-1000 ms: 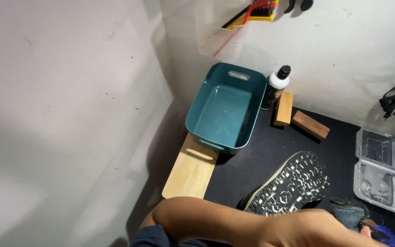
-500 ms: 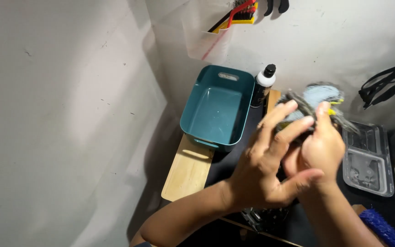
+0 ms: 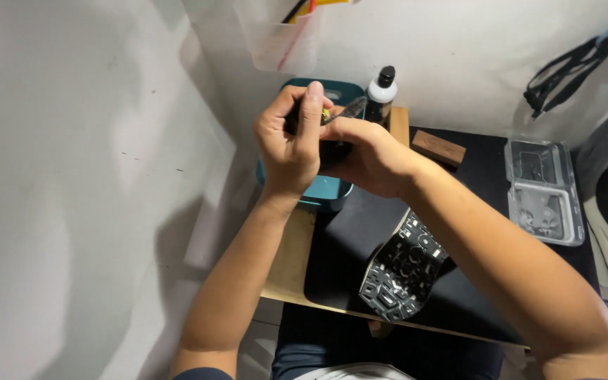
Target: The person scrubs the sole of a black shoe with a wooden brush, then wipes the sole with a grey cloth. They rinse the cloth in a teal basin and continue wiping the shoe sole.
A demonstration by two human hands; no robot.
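Holding a small dark object [image 3: 333, 134] above the teal tub [image 3: 321, 188], both hands meet at the bench's [image 3: 286, 264] far corner. Left hand [image 3: 291, 141] has its grip closed round the object, forefinger laid straight along it; right hand [image 3: 371, 156] pinches the other end, where a grey tip and a yellow fleck show. What the object is cannot be told. An upturned shoe sole [image 3: 404, 267] lies on the black mat [image 3: 343, 243]. Steady, close-braced wrists would likely suit such fine work.

Cramped shoe-repair bench: black mat [image 3: 346, 246], upturned shoe sole [image 3: 404, 271], glue bottle [image 3: 381, 91], wooden blocks [image 3: 439, 147].
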